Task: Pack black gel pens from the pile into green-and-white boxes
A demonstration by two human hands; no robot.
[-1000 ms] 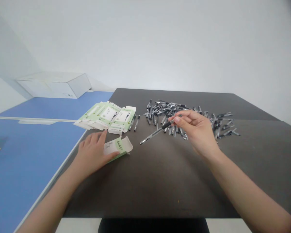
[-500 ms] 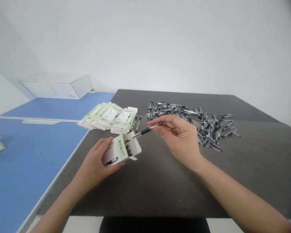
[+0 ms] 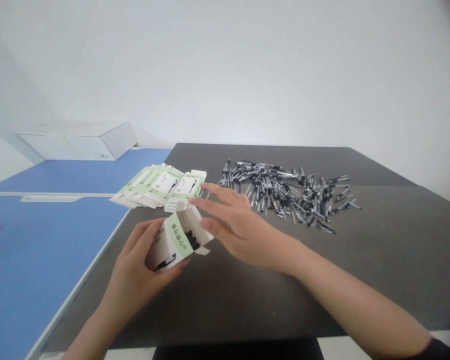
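My left hand [image 3: 135, 265] holds an open white-and-green cardboard pen box [image 3: 174, 241] tilted up, its flaps open. The dark ends of pens [image 3: 192, 241] show inside it. My right hand [image 3: 236, 225] is spread open just above and to the right of the box, holding nothing, with its fingertips by the upper flap. Behind the box lies a fanned row of similar flat green-and-white boxes [image 3: 159, 186]. A loose pile of black-and-silver pens [image 3: 285, 192] lies to the right of my right hand.
The dark table [image 3: 378, 225] carries everything, and its left edge meets a blue desk [image 3: 48, 250]. A large white cardboard box [image 3: 78, 141] stands at the far left against the wall.
The pen held in my right hand is gone from it, and the hand has opened beside the box. The box has risen slightly, and the view has shifted.
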